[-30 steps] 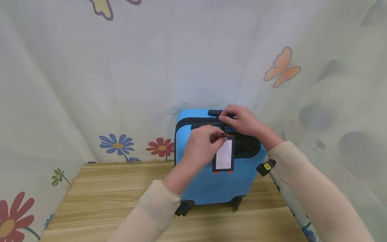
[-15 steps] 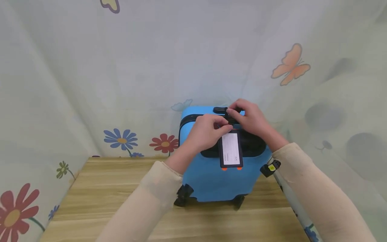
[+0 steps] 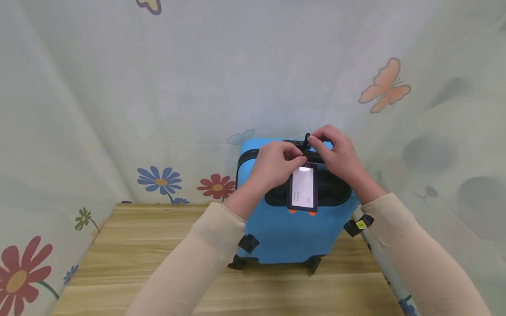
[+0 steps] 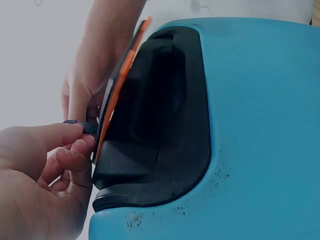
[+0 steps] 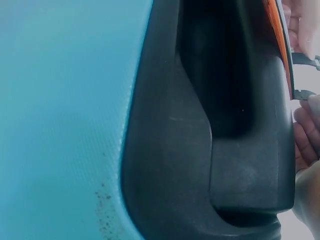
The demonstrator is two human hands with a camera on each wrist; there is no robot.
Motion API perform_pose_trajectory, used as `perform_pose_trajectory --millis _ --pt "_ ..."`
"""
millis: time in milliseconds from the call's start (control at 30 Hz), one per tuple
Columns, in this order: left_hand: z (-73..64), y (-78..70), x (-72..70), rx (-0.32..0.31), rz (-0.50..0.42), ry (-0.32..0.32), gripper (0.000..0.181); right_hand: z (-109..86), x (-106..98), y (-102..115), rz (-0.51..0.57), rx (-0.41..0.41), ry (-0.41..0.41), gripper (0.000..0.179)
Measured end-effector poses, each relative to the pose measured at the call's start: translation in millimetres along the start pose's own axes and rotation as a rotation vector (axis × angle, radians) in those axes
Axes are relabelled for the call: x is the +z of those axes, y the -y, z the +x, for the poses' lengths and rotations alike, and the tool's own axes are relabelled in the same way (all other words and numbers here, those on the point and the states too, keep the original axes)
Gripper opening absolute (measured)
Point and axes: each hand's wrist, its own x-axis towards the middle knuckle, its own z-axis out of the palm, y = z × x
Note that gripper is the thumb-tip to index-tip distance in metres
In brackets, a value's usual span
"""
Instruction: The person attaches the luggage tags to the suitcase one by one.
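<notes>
A blue hard-shell suitcase (image 3: 292, 237) stands upright on its wheels. Against its black side handle (image 3: 334, 188) hangs a luggage tag (image 3: 303, 186) with a white card, a dark frame and an orange back edge (image 4: 116, 95). My left hand (image 3: 274, 164) pinches the tag's black strap (image 4: 90, 128) between thumb and index finger, right at the tag's top edge. On the other side, my right hand (image 3: 336, 149) pinches the free end of the strap (image 3: 306, 139), which sticks up above the suitcase top. In the right wrist view the strap (image 5: 304, 59) shows as two dark pieces beside the tag.
The suitcase rests on a wood-grain table (image 3: 158, 245). Close behind it hangs a pale curtain (image 3: 189, 87) printed with flowers and butterflies. A black wrist camera (image 3: 359, 225) with a yellow label sits by the right sleeve, another (image 3: 248, 243) by the left.
My left hand has moved up with the tag, which sits higher against the suitcase. My right hand has drawn back, and the strap end now shows upright at its fingertips.
</notes>
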Motion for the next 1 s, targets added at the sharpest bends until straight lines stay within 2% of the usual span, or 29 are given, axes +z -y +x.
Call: perform_pose_trajectory --millis 167,300,500,633,767,1000 --pt "0.8 -0.4 0.9 -0.021 -0.011 0.005 0.019 -2.3 -3.3 1.2 0.019 -0.013 -0.024 0.012" --pt "1.0 -0.2 1.2 -0.042 -0.029 -0.001 0.020 -6.1 -4.8 -0.9 0.021 -0.077 -0.031 0.009" --pt "3.3 2.6 1.0 -0.077 -0.052 -0.005 0.021 -15.1 -4.1 -1.5 -0.104 -0.227 -0.083 0.009" --pt "4.1 2.1 -0.4 -0.112 -0.074 0.004 0.022 -19.0 -2.0 -0.8 -0.173 -0.296 -0.120 0.012" --pt "4.0 0.6 -2.6 -0.137 -0.091 0.013 0.021 -20.7 0.0 -0.7 -0.191 -0.334 -0.127 0.013" --pt "4.8 0.6 -5.8 -0.132 -0.104 0.020 0.021 -19.3 1.8 -2.4 -0.208 -0.381 -0.120 0.013"
